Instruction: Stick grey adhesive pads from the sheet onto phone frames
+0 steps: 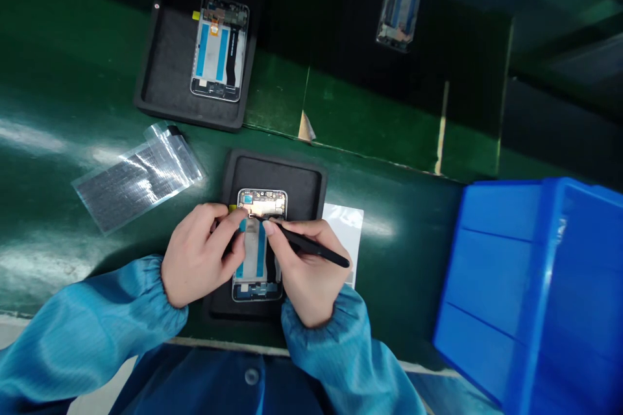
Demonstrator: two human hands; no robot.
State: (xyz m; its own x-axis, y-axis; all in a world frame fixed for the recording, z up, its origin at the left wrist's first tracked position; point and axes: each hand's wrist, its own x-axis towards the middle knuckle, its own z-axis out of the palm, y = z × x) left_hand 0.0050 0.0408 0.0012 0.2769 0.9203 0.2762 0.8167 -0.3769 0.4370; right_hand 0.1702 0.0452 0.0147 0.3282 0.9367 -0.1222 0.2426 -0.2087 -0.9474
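Observation:
An opened smartphone (252, 253) with its circuit board and blue strips exposed lies in a black tray (306, 185) in front of me. My right hand (309, 266) grips slim black tweezers (314, 248) like a pen, with the tip down at the lower edge of the board. From the left, my left hand (204, 253) reaches over the phone's edge. Its index fingertip rests near that same spot, and its thumb is apart from it. The fingers partly hide the middle of the phone, and whatever lies under the tip is too small to make out.
Behind, a second black tray (165, 78) holds another opened phone (219, 48); a third phone (400, 8) sits farther back right. A clear plastic film pouch (141, 181) lies left. A white sheet (357, 227) shows beside my tray. Blue bins (501, 259) stand right.

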